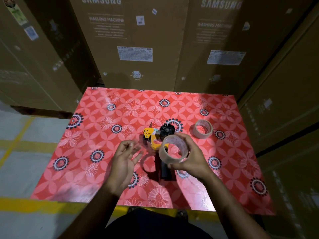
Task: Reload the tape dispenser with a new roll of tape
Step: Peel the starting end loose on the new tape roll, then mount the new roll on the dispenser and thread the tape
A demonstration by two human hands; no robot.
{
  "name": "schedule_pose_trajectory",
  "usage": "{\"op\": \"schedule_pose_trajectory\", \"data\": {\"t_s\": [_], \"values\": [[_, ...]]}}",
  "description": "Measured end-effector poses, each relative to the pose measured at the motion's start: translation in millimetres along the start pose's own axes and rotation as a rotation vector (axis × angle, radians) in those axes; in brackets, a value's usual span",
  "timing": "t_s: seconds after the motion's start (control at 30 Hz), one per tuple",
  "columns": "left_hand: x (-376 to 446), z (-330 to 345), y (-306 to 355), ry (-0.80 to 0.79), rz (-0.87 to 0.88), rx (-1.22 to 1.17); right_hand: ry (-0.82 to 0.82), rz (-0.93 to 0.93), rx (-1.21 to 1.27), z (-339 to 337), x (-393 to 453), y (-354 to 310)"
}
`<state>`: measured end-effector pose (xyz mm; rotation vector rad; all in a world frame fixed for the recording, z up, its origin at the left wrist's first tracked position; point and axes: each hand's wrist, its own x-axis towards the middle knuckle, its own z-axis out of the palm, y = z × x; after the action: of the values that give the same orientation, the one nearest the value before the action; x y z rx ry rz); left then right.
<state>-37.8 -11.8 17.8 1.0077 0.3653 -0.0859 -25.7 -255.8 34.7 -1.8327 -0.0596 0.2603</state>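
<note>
My fingers [181, 135] of the right hand [191, 159] curl round a clear roll of packing tape [173, 150], holding it above the bench [233, 144]. My left hand [123, 156] hovers beside it, fingers loosely bent and holding nothing I can make out; a faint clear strip may run toward it, but I cannot tell.

Just under the roll lies the yellow and black tape dispenser [155, 138], its black hub [166, 130] bare, so I judge the roll is not yet seated and the threading is also left.

A second, thinner tape roll [202, 129] sits well apart to the right. Brown cardboard cartons [134, 40] stand behind the bench. Nothing blocks the hub.
</note>
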Motion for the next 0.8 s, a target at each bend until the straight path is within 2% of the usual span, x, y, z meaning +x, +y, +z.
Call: {"op": "schedule_pose_trajectory", "data": {"t_s": [0.1,0.37,0.47,0.63,0.8], "values": [[5,-12,-9,-0.027,-0.034,0.075,-0.009,-0.026,-0.102,-8,12,0],[33,-29,-5,0.047,0.085,0.628,0.003,-0.123,-0.321,-19,63,14],[55,-17,9,-0.047,0.090,0.840,-0.031,-0.141,-0.394,-20,94,18],[100,25,12,-0.263,0.084,1.055,-0.089,-0.148,-0.492,-8,133,16],[131,39,-8,-0.308,0.016,1.124,-0.108,-0.098,-0.535,0,151,31]]}}
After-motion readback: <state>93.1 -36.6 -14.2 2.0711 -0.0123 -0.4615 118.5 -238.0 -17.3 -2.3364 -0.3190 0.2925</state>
